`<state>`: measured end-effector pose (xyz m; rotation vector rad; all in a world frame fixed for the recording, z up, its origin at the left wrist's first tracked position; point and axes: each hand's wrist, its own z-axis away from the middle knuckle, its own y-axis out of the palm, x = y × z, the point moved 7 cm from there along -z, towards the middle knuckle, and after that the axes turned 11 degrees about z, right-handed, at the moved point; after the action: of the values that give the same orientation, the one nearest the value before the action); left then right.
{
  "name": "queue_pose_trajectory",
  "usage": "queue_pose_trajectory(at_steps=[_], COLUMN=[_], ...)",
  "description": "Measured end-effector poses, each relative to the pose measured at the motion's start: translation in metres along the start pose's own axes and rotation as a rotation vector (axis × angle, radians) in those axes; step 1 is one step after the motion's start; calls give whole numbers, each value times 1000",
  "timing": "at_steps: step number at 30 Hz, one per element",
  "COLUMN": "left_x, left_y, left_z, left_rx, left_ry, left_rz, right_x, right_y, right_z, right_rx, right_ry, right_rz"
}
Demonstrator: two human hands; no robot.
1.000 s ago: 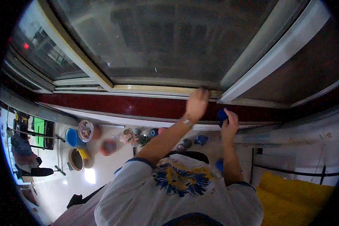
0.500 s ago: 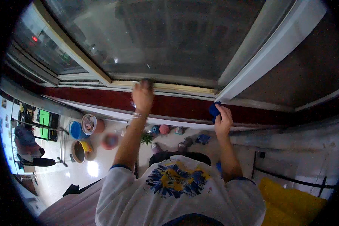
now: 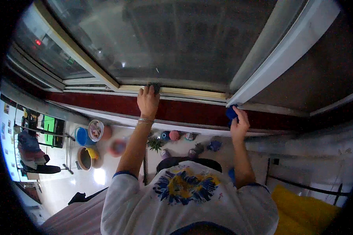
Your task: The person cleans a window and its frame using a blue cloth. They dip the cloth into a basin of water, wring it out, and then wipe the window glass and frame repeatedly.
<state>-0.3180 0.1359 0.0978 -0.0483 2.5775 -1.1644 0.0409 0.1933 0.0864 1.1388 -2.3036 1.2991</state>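
While the left hand (image 3: 148, 101) presses a small dark pad or cloth (image 3: 154, 87) against the pale cream lower rail of the window frame (image 3: 184, 92), that rail serves as the landmark for everything else. The pad sits right on the rail, at its left part, under the fingertips; the fingers are laid nearly flat over it, only lightly curled, so it is pinned more than gripped. Toward the rail's right end, just below where the white upright of the frame (image 3: 278, 51) meets it, the right hand (image 3: 238, 123) is closed around a bright blue crumpled cloth (image 3: 231, 113), held against the dark red band of wall (image 3: 192, 111) under the rail. Above the rail spreads the large dusty glass pane (image 3: 176, 39). Far below it lie a floor with coloured buckets and bowls (image 3: 88, 135) and a small green potted plant (image 3: 155, 143). As a judgement: a pad held only by flat pressure could slip off the rail and drop, and leaning with both arms stretched up could cost balance. A bracelet (image 3: 145, 121) circles the left wrist.
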Motion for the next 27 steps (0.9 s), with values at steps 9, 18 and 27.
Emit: queue_pose_trajectory(at_steps=[9, 18, 27], left_x=[-167, 33, -206], left_y=[66, 1, 82], left_z=[14, 9, 14], left_rx=[148, 84, 149], left_ry=[241, -1, 361], left_rz=[303, 35, 394], right_x=[4, 11, 6], right_y=[5, 5, -15], right_z=[-6, -10, -3], right_rx=[11, -35, -41], right_ry=[4, -11, 57], right_rz=[40, 27, 38])
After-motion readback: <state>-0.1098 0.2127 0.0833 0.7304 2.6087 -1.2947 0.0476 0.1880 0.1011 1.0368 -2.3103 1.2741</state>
